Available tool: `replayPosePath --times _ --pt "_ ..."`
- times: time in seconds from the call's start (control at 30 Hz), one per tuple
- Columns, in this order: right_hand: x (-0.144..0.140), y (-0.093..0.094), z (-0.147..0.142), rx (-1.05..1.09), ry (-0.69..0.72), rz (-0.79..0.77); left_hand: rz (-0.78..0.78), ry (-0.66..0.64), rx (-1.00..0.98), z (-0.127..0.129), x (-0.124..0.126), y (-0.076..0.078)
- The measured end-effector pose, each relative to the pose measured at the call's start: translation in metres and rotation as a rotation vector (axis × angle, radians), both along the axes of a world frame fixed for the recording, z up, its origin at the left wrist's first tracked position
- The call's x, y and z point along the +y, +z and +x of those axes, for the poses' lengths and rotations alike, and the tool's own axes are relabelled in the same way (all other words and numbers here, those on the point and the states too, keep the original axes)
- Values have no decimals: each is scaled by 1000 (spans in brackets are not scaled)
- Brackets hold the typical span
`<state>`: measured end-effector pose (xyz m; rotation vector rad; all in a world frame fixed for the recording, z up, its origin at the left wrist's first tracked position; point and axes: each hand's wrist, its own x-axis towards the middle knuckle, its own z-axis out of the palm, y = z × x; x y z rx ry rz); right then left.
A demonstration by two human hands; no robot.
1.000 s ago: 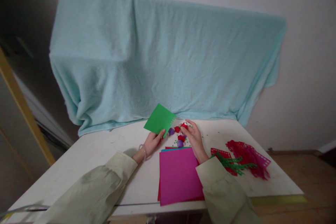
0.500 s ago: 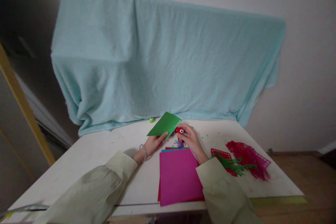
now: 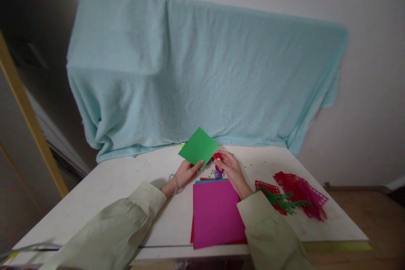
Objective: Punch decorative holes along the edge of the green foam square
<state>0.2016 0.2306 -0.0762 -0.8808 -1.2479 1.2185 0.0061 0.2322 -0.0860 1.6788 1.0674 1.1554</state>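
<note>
Currently, left grip (image 3: 186,172) holds green sheet (image 3: 198,147) by lower edge; right grip (image 3: 231,168) pinches red gadget (image 3: 217,156); white tabletop (image 3: 118,183) stretches leftward.

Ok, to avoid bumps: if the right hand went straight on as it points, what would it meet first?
Probably the green sheet held by the left hand, though depth between it and the red item in the right hand is unclear.

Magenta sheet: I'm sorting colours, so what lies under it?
Beneath the magenta sheet, red paper shows at the left and blue paper at the far edge. The rest is covered, so how many pieces lie there cannot be told.
</note>
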Motion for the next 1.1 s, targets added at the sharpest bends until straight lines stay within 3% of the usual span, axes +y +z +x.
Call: replayPosePath --times 0.4,1.1 --pt "-9 8 -6 -1 95 -16 -6 104 33 -3 3 -9" --pt "-7 4 -8 -20 137 -38 58 12 92 0 1 -5"
